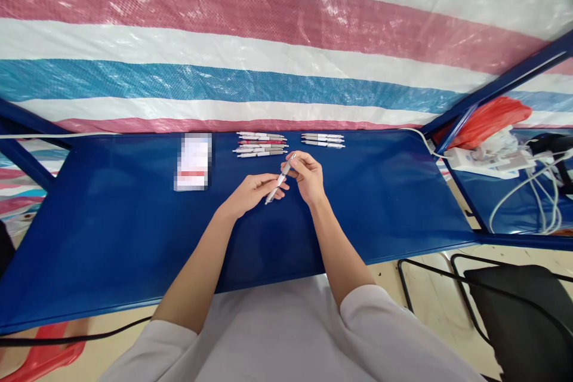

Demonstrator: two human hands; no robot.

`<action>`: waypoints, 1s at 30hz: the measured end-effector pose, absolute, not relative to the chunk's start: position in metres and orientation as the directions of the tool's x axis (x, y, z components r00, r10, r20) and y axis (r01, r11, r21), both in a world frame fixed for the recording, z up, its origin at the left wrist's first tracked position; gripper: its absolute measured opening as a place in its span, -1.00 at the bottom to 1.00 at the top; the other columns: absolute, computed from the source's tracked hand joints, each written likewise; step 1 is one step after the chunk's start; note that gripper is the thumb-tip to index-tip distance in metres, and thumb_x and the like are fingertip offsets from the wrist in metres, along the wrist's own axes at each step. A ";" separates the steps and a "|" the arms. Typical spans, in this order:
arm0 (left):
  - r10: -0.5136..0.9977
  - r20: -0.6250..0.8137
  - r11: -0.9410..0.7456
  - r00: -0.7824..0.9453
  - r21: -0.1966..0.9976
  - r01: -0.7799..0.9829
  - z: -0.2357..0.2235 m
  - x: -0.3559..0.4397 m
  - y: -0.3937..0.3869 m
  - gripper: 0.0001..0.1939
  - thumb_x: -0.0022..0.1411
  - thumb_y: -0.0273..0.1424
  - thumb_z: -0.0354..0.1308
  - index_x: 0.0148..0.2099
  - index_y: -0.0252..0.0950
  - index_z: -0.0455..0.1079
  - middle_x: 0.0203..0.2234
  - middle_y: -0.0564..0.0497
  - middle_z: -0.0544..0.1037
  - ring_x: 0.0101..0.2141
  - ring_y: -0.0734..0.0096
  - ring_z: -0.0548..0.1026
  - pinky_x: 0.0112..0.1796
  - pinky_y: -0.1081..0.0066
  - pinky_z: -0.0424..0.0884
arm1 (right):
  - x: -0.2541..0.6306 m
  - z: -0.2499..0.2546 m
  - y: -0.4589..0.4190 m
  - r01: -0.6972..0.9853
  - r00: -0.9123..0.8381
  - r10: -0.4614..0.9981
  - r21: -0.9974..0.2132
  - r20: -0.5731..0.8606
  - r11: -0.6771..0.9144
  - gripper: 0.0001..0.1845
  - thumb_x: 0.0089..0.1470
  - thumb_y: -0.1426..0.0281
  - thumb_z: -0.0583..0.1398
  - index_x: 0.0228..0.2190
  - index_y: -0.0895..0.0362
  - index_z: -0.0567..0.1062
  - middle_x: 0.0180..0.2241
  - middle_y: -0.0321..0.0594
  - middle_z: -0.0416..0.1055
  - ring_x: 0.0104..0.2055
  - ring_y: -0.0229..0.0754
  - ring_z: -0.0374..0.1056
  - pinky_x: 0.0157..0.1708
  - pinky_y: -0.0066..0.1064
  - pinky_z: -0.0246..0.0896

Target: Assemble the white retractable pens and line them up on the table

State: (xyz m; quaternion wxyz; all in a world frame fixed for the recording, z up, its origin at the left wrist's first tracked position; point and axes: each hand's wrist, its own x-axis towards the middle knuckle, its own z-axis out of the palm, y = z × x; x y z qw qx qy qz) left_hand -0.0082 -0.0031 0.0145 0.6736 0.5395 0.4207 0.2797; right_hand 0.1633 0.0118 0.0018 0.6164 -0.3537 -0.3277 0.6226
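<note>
A white pen with a grey grip (280,181) is held at a slant above the blue table, its grey end up and to the right. My right hand (310,179) pinches the upper end between thumb and fingers. Around the lower part, my left hand (253,192) is closed with its fingers behind the barrel. Just beyond the hands lies a group of several pens (262,147), mostly white and grey, one of them red. To its right a smaller group of white and grey pens (323,141) lies side by side.
A pixelated white rectangular item (193,161) lies on the blue table (134,239) at left. Striped sheeting (268,24) hangs behind. On the right are a red plastic bag (487,119), white cables (539,191) and a black chair (523,310); a red stool (49,352) stands lower left.
</note>
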 end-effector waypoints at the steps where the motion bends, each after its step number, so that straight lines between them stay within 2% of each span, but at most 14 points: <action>1: 0.820 -0.270 0.273 0.504 0.960 0.070 0.014 -0.008 -0.003 -0.53 0.22 -0.08 0.21 0.01 -0.32 0.50 -0.14 -0.18 0.61 -0.28 0.25 0.60 -0.17 0.25 0.51 | 0.164 0.001 0.013 -0.537 0.003 0.999 -0.843 -0.042 -0.034 -0.77 -0.15 0.29 0.41 -0.39 0.07 0.55 -0.34 -0.35 0.54 -0.31 -0.26 0.53 -0.29 -0.43 0.47; 4: 0.794 -0.289 0.310 0.535 0.949 0.052 0.012 -0.009 -0.002 -0.55 0.21 -0.09 0.22 -0.01 -0.33 0.51 -0.15 -0.18 0.61 -0.28 0.28 0.60 -0.19 0.27 0.52 | 0.164 -0.003 0.015 -0.544 -0.011 0.998 -0.837 -0.067 -0.062 -0.75 -0.17 0.28 0.42 -0.42 0.08 0.53 -0.35 -0.34 0.56 -0.29 -0.23 0.54 -0.28 -0.41 0.49; 7: 0.800 -0.309 0.325 0.514 0.944 0.061 0.009 -0.009 -0.001 -0.57 0.20 -0.11 0.24 -0.03 -0.32 0.52 -0.20 -0.15 0.63 -0.29 0.27 0.60 -0.21 0.28 0.53 | 0.162 -0.006 0.017 -0.561 -0.014 0.996 -0.824 -0.088 -0.081 -0.73 -0.20 0.29 0.44 -0.45 0.08 0.50 -0.37 -0.37 0.52 -0.35 -0.26 0.54 -0.38 -0.46 0.49; 10: 0.835 -0.295 0.292 0.465 0.953 0.080 0.005 -0.010 0.001 -0.59 0.16 -0.13 0.28 -0.05 -0.31 0.53 -0.26 -0.12 0.64 -0.29 0.25 0.60 -0.22 0.26 0.53 | 0.160 -0.007 0.020 -0.567 0.014 0.994 -0.820 -0.111 -0.084 -0.69 -0.23 0.32 0.45 -0.47 0.08 0.44 -0.41 -0.43 0.46 -0.44 -0.32 0.49 -0.45 -0.51 0.47; 16: 0.887 -0.255 0.241 0.385 0.967 0.087 -0.006 -0.006 0.002 -0.58 0.12 -0.13 0.30 -0.08 -0.31 0.54 -0.31 -0.09 0.64 -0.32 0.25 0.60 -0.22 0.25 0.54 | 0.153 -0.007 0.024 -0.588 0.057 0.992 -0.807 -0.112 -0.057 -0.68 -0.21 0.36 0.43 -0.46 0.06 0.40 -0.42 -0.48 0.39 -0.49 -0.40 0.39 -0.44 -0.50 0.46; 21: 0.880 -0.273 0.282 0.388 0.959 0.037 -0.008 -0.005 0.003 -0.57 0.13 -0.11 0.29 -0.08 -0.32 0.54 -0.29 -0.11 0.64 -0.35 0.27 0.60 -0.29 0.29 0.54 | 0.154 -0.011 0.026 -0.594 0.022 0.991 -0.800 -0.129 -0.091 -0.73 -0.12 0.27 0.38 -0.32 0.04 0.51 -0.37 -0.41 0.47 -0.38 -0.34 0.47 -0.39 -0.50 0.48; 24: 0.876 -0.281 0.298 0.392 0.954 0.018 -0.007 -0.006 0.004 -0.57 0.12 -0.10 0.30 -0.10 -0.33 0.55 -0.30 -0.12 0.63 -0.36 0.27 0.59 -0.31 0.29 0.54 | 0.157 -0.013 0.028 -0.596 -0.036 0.990 -0.793 -0.133 -0.128 -0.74 -0.11 0.27 0.37 -0.32 0.05 0.53 -0.30 -0.37 0.53 -0.31 -0.28 0.52 -0.34 -0.49 0.49; 30: 0.861 -0.301 0.339 0.411 0.941 -0.020 -0.006 -0.006 0.005 -0.58 0.12 -0.11 0.31 -0.09 -0.31 0.55 -0.30 -0.11 0.63 -0.36 0.29 0.59 -0.32 0.31 0.53 | 0.158 -0.016 0.033 -0.596 -0.077 0.986 -0.786 -0.146 -0.163 -0.70 -0.15 0.28 0.40 -0.32 0.04 0.52 -0.35 -0.39 0.55 -0.32 -0.27 0.54 -0.35 -0.48 0.50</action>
